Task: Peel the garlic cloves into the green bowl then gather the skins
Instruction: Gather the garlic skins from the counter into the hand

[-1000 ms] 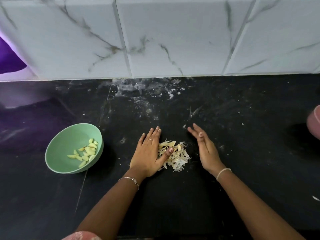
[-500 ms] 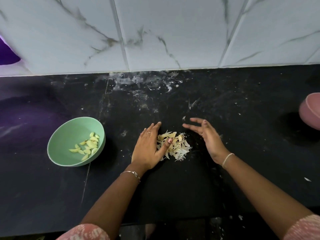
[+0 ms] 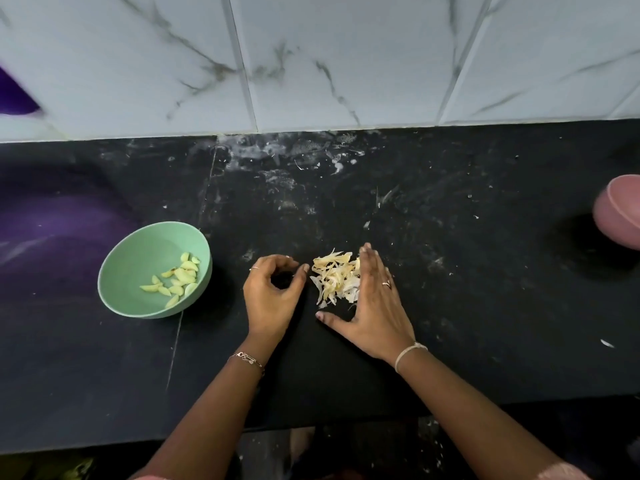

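A pile of pale garlic skins [image 3: 334, 277] lies on the black counter in the middle. My right hand [image 3: 374, 306] lies flat on the counter against the pile's right side, fingers straight and thumb spread out below the pile. My left hand [image 3: 270, 299] sits just left of the pile, a small gap apart, with fingers loosely curled in a cupped shape and nothing visible in it. The green bowl [image 3: 114, 268] stands further left and holds several peeled garlic cloves [image 3: 180, 278].
A pink bowl [image 3: 620, 213] stands at the right edge of the view. One stray skin flake [image 3: 606, 343] lies at the near right. The tiled wall [image 3: 346, 64] closes the back, and the counter's front edge [image 3: 104, 441] runs close to my body.
My right hand came down flat against the pile's right side. My left hand pulled back off the skins to the left and curled its fingers. The view shifted slightly.
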Demonstrator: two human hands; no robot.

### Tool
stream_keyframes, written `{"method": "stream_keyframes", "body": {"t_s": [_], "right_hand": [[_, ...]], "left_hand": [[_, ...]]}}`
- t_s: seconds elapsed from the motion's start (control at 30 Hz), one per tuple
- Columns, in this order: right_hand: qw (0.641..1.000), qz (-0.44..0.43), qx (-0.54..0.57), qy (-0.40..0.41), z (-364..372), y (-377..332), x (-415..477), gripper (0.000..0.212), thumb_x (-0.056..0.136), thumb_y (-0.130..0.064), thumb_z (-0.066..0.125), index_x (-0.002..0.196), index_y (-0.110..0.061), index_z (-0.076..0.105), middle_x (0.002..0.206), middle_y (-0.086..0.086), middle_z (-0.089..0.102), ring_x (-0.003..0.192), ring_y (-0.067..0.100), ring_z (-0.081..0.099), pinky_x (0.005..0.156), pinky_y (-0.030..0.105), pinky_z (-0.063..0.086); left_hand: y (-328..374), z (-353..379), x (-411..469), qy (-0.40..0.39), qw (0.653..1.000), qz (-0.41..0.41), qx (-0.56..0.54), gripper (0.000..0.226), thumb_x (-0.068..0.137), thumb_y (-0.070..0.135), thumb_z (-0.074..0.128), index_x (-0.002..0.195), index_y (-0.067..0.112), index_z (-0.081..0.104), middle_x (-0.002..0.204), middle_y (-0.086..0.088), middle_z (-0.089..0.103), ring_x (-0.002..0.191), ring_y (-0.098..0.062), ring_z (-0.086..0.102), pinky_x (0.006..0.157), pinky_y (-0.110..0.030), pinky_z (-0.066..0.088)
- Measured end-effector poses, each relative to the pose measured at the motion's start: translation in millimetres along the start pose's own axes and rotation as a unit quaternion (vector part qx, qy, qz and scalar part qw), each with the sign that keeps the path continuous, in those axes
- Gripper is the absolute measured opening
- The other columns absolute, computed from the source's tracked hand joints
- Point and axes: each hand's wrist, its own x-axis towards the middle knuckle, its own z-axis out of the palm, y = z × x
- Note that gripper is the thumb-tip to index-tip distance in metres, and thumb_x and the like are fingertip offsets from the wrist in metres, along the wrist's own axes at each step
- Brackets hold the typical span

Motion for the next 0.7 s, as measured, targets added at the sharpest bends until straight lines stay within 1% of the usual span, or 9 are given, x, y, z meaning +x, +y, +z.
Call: {"method": "stream_keyframes", "body": {"t_s": [0.07,0.17,0.3,0.4,0.47,0.53,0.6,0.63,0.7], "right_hand": [[0.999,-0.025,-0.018,0.02,-2.3,-2.8,8.4,0.126,0.067,-0.084,0.054,0.154,-0.016,-0.008,0.162,0.0,-0.019,0.148,0.014,-0.018,0.122,0.037,-0.003],[0.989,-0.092,-0.092,0.067,-2.8,-7.6,19.0,0.109,0.071,-0.077,0.056,0.154,-0.019,0.016,0.164,0.003,-0.002,0.151,0.019,-0.003,0.122,0.045,0.003],[0.976,-0.138,-0.155,0.074,2.9,-19.6,36.8,0.079,0.083,-0.064,0.051,0.145,-0.018,0.04,0.159,0.003,0.025,0.148,0.02,0.02,0.12,0.049,0.004],[0.974,-0.137,-0.173,0.058,6.1,-27.1,46.4,0.062,0.085,-0.058,0.051,0.133,-0.019,0.055,0.144,0.001,0.049,0.137,0.019,0.04,0.12,0.05,0.006],[0.975,-0.132,-0.163,0.072,6.5,-28.4,47.3,0.051,0.086,-0.053,0.052,0.124,-0.02,0.062,0.134,-0.002,0.058,0.127,0.016,0.05,0.12,0.049,0.009],[0.978,-0.113,-0.141,0.103,3.1,-25.6,43.1,0.049,0.087,-0.051,0.051,0.124,-0.021,0.061,0.135,-0.002,0.056,0.128,0.015,0.049,0.12,0.046,0.011],[0.982,-0.076,-0.11,0.132,-3.4,-18.6,35.7,0.058,0.089,-0.056,0.045,0.134,-0.021,0.051,0.144,-0.002,0.045,0.136,0.015,0.039,0.121,0.043,0.013],[0.984,-0.054,-0.088,0.144,-6.3,-13.2,30.9,0.063,0.09,-0.058,0.041,0.14,-0.019,0.045,0.149,-0.001,0.039,0.14,0.016,0.033,0.121,0.042,0.014],[0.986,-0.012,-0.036,0.16,-7.9,-1.1,17.9,0.071,0.093,-0.059,0.037,0.147,-0.013,0.033,0.156,0.003,0.029,0.145,0.018,0.023,0.121,0.042,0.015]], "left_hand": [[1.3,-0.6,0.1,0.019,0.998,-0.046,-0.043,0.018,0.076,0.018,0.082,0.081,0.021,0.065,0.082,0.006,0.068,0.077,-0.007,0.065,0.072,-0.021,0.052],[1.2,-1.9,-1.6,0.022,0.992,-0.093,-0.082,0.014,0.077,0.012,0.08,0.079,0.019,0.068,0.076,0.006,0.07,0.068,-0.003,0.064,0.066,-0.017,0.051],[-1.0,-4.9,-2.2,0.0,0.993,-0.086,-0.078,0.022,0.082,0.007,0.074,0.083,0.028,0.068,0.082,0.01,0.072,0.079,-0.003,0.068,0.075,-0.018,0.052],[0.0,-5.2,-3.2,-0.008,0.994,-0.081,-0.073,0.018,0.085,0.005,0.07,0.089,0.022,0.067,0.087,0.009,0.07,0.083,0.0,0.066,0.076,-0.017,0.052],[-1.4,-5.4,-4.0,0.009,0.998,-0.058,-0.036,0.012,0.087,0.008,0.069,0.096,0.016,0.066,0.095,0.012,0.067,0.09,-0.001,0.063,0.081,-0.024,0.052],[-5.0,-5.2,-4.1,0.012,0.998,-0.027,0.056,0.02,0.091,0.017,0.064,0.11,0.013,0.063,0.11,0.016,0.06,0.108,-0.003,0.055,0.097,-0.033,0.046],[-6.3,-4.8,-4.6,-0.042,0.983,-0.021,0.177,0.048,0.097,0.034,0.051,0.137,0.008,0.045,0.139,0.005,0.049,0.137,-0.011,0.035,0.117,-0.038,0.025],[-6.1,-4.1,-5.1,-0.079,0.969,-0.023,0.232,0.062,0.098,0.043,0.041,0.146,0.006,0.031,0.152,-0.002,0.036,0.146,-0.015,0.02,0.121,-0.037,0.013],[-4.3,-1.5,-7.5,-0.151,0.938,-0.004,0.312,0.078,0.096,0.056,0.021,0.152,0.004,0.007,0.161,-0.008,0.013,0.15,-0.019,0.0,0.122,-0.037,0.001]]}}
